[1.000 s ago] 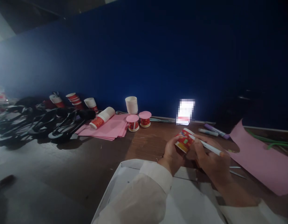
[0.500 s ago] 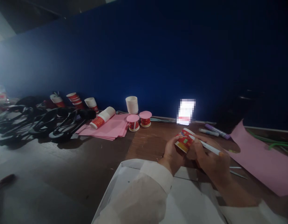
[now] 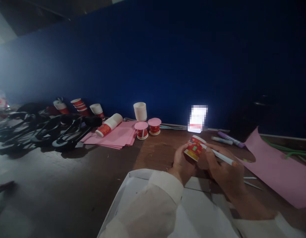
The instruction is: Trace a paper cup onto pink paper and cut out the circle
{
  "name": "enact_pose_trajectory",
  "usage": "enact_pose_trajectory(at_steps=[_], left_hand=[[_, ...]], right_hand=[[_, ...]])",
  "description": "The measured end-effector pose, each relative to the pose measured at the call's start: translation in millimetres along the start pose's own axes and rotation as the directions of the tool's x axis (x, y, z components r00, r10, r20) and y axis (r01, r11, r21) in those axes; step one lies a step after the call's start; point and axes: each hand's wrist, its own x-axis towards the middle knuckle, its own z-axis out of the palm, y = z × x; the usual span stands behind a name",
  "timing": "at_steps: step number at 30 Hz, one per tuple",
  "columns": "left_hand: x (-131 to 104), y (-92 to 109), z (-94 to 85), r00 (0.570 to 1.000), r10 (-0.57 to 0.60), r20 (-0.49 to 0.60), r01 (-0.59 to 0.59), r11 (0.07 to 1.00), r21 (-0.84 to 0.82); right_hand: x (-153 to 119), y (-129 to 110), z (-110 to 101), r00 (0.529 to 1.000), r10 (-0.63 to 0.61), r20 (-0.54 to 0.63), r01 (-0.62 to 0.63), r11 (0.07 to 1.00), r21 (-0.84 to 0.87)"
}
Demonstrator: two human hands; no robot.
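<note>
At 5 o'clock on the wooden table [image 3: 157, 153], left hand [image 3: 182, 161] grips small red paper cup [image 3: 194, 148], now tipped slightly lower vs a sec ago; right hand [image 3: 223, 168] fingers pinch white pen [image 3: 221, 156] w/ tip touching it.

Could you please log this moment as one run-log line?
left hand: holds red paper cup | right hand: holds white pen, tip at cup | nearby: pink sheet
</note>
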Motion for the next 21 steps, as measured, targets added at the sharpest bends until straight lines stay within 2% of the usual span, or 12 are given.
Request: enact_pose_trajectory(at_steps=[10,12,14,16,18,19,21], left_hand=[[6.3,-0.4,-7.1,1.0,0.004,-0.021,-0.004,1.0,0.018],[6.0,0.3,-6.0,0.999,0.007,-0.037,-0.006,1.0,0.016],[5.4,1.6,-4.3,0.998,0.009,-0.066,-0.008,1.0,0.016],[4.6,2.8,-2.4,0.996,0.011,-0.094,-0.008,1.0,0.023],[3.4,3.6,-0.4,0.993,0.006,-0.117,-0.002,0.999,0.032],[2.6,3.7,0.5,0.992,0.001,-0.127,0.003,0.999,0.034],[0.8,3.5,2.0,0.992,-0.013,-0.127,0.016,1.0,0.022]], right_hand=[[-0.9,1.1,0.5,1.0,0.009,0.011,-0.01,0.999,0.042],[-1.1,-0.7,-0.6,0.999,0.045,0.01,-0.045,0.996,0.079],[-1.0,-2.0,-1.0,0.987,0.161,-0.009,-0.158,0.978,0.134],[-0.5,-0.5,0.2,0.935,0.355,-0.005,-0.346,0.913,0.218],[-0.4,5.6,3.9,0.834,0.549,0.044,-0.53,0.778,0.337],[-0.8,10.4,6.7,0.785,0.614,0.081,-0.589,0.7,0.404],[-3.1,21.9,13.6,0.717,0.68,0.154,-0.647,0.568,0.509]])
